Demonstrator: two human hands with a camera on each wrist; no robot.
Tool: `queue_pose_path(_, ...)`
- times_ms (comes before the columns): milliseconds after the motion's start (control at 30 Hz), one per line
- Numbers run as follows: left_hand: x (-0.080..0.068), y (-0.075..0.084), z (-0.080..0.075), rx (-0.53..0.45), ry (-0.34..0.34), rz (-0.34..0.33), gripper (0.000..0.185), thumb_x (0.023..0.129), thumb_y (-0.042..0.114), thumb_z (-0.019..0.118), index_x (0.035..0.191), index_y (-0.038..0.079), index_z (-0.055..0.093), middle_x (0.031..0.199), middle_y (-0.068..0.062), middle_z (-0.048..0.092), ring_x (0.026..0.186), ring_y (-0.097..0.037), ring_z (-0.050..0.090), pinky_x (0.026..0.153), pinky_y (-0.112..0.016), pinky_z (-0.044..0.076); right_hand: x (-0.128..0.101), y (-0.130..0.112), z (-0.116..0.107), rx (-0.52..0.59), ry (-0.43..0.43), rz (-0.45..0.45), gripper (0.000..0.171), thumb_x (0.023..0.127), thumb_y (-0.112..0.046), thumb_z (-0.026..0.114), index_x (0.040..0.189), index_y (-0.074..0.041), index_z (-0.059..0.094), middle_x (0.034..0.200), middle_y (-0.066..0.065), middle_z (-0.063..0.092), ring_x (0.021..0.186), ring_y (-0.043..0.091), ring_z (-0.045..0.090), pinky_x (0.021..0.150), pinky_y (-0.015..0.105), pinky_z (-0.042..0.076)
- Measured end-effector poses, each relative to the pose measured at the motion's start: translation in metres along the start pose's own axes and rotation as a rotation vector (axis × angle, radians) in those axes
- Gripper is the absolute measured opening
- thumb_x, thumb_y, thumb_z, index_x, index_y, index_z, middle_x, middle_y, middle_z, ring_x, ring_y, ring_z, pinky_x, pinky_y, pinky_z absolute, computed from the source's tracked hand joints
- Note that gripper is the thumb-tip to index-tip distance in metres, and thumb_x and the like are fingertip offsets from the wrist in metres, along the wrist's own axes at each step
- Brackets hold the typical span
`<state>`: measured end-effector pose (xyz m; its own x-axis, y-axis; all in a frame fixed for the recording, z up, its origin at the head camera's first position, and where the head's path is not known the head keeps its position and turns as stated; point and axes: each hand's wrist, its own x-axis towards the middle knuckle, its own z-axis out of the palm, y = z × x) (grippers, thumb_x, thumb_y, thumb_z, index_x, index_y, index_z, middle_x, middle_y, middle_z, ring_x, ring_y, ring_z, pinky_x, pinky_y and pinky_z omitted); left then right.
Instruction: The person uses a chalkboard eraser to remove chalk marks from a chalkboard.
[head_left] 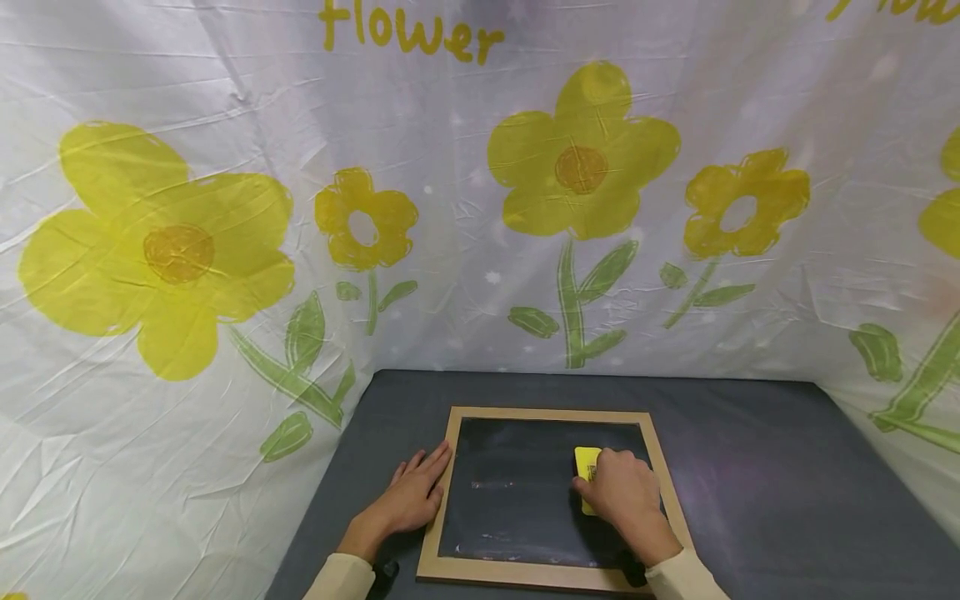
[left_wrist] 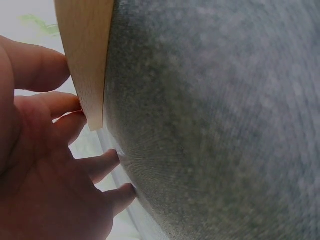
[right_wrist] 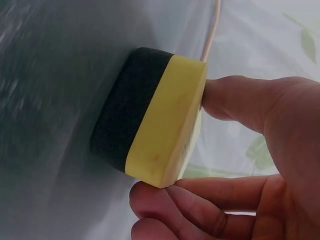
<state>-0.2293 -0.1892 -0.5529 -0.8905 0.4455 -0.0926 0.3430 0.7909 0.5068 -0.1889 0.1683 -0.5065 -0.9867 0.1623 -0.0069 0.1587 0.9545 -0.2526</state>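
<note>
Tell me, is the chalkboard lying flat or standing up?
Lying flat. The chalkboard rests face up on the grey table; the left hand touches its wooden frame and the right hand grips a yellow eraser on it.

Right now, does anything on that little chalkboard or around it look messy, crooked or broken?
Only faint pale chalk smears on the chalkboard, one mid-board and some along its lower edge. The wooden frame looks whole. The right hand grips the yellow eraser against the board; the left hand rests flat at the frame's left edge.
</note>
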Motion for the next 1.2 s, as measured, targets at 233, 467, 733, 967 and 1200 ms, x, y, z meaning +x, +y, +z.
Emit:
queue_pose_path(233, 0.000, -0.003, 0.000, -0.027, 0.010, 0.039, 0.064, 0.109, 0.012, 0.055, 0.171, 0.005, 0.037, 0.181, -0.014, 0.029, 0.162, -0.059, 0.025, 0.123, -0.083, 0.015, 0.002, 0.019, -0.005, -0.013, -0.015, 0.025, 0.056, 0.088, -0.053, 0.086, 0.095, 0.001, 0.072, 0.076, 0.012, 0.065, 0.064, 0.026, 0.060, 0.056, 0.044, 0.051)
queue_pose_path(467, 0.000, -0.002, 0.000, -0.018, 0.010, 0.021, 0.064, 0.110, 0.012, 0.055, 0.171, 0.006, 0.037, 0.181, -0.012, 0.029, 0.163, -0.056, 0.026, 0.125, -0.081, 0.015, 0.001, 0.036, -0.013, -0.008, -0.046, 0.066, 0.060, 0.088, -0.055, 0.086, 0.096, 0.002, 0.070, 0.080, 0.014, 0.064, 0.067, 0.030, 0.062, 0.057, 0.046, 0.052)
queue_pose_path(733, -0.001, -0.001, -0.001, -0.004, 0.012, 0.009, 0.064, 0.110, 0.012, 0.056, 0.171, 0.006, 0.038, 0.181, -0.010, 0.029, 0.164, -0.054, 0.027, 0.125, -0.080, 0.017, 0.002, 0.051, -0.019, 0.005, -0.083, 0.102, 0.057, 0.088, -0.056, 0.084, 0.089, -0.001, 0.068, 0.077, 0.012, 0.063, 0.067, 0.028, 0.061, 0.056, 0.044, 0.050)
queue_pose_path(967, 0.000, -0.002, 0.000, -0.016, 0.010, 0.013, 0.064, 0.109, 0.011, 0.056, 0.170, 0.005, 0.038, 0.181, -0.012, 0.030, 0.163, -0.055, 0.027, 0.125, -0.081, 0.016, -0.001, 0.061, -0.023, -0.009, -0.090, 0.089, 0.061, 0.089, -0.056, 0.084, 0.096, 0.003, 0.070, 0.080, 0.015, 0.066, 0.069, 0.031, 0.064, 0.059, 0.049, 0.053)
queue_pose_path(1200, 0.000, -0.004, 0.002, -0.010, 0.011, 0.011, 0.064, 0.109, 0.012, 0.056, 0.171, 0.006, 0.038, 0.181, -0.010, 0.030, 0.163, -0.054, 0.027, 0.125, -0.081, 0.017, -0.002, 0.064, -0.023, -0.014, -0.085, 0.088, 0.060, 0.088, -0.056, 0.085, 0.096, 0.002, 0.069, 0.080, 0.015, 0.066, 0.070, 0.033, 0.064, 0.060, 0.050, 0.054)
